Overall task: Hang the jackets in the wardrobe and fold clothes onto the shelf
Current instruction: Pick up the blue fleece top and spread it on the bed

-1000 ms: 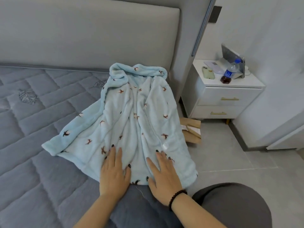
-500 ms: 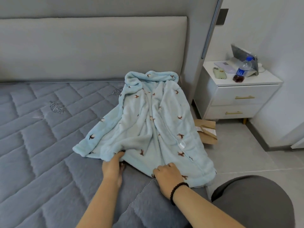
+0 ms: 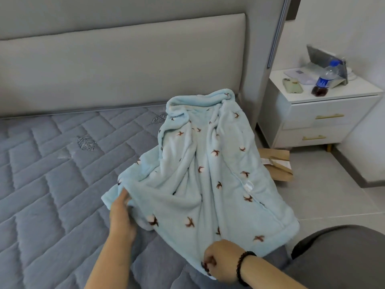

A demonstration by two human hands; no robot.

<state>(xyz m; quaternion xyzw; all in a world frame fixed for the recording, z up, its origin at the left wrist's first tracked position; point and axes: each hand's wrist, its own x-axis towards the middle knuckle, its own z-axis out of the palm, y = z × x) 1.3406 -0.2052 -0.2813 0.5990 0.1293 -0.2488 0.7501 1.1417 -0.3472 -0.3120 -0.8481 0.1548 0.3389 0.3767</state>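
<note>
A light blue fleece jacket (image 3: pixel 200 174) with small brown bird prints lies at the right edge of the grey quilted mattress (image 3: pixel 52 174), collar toward the headboard. My left hand (image 3: pixel 121 217) grips the jacket's left side near the sleeve, its fingertips tucked under the fabric. My right hand (image 3: pixel 220 262), with a black bead bracelet on the wrist, pinches the bottom hem and holds it raised off the bed.
A padded grey headboard (image 3: pixel 125 65) stands behind the bed. To the right is a white nightstand (image 3: pixel 325 113) with a bottle (image 3: pixel 324 80), a phone and a tablet. A brown paper bag (image 3: pixel 277 165) lies on the tiled floor. My knee (image 3: pixel 337 257) is at lower right.
Both hands went from lying flat on the jacket to gripping its lower edge. The hem is now lifted and the left sleeve is folded in toward the body.
</note>
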